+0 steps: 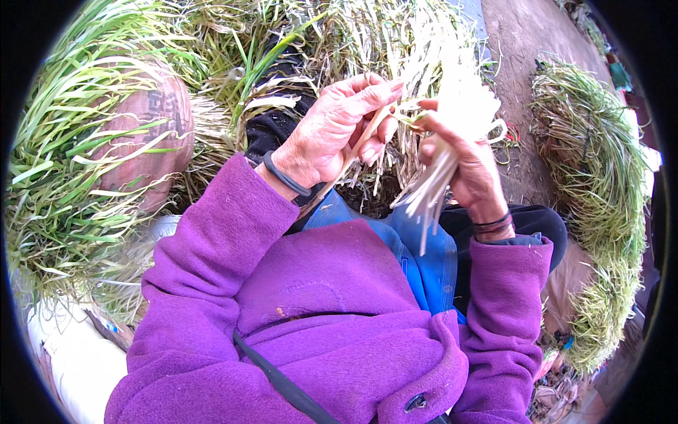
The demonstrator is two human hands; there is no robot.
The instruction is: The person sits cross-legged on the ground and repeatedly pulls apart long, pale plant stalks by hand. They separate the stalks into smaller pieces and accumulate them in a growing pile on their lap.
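My left hand point(336, 130), with a dark band at the wrist, pinches a long pale plant stalk point(365, 138) that runs down past the palm. Thin strands point(408, 114) stretch from these fingertips to my right hand point(466, 159). That hand is closed around a bundle of pale stalks point(439, 175), whose loose ends hang below the fingers. The bundle's upper part is washed out by glare, so its detail is lost. Behind both hands lies a thick heap of green and straw-coloured long-leaved plants point(365, 37).
Green leaves spill over a reddish woven sack point(151, 132) at the left. Another long plant pile point(588, 159) lies along the right, beyond brown ground point(522, 69). Blue plastic sheeting point(424, 254) covers my lap. A white sack point(79, 365) is at the lower left.
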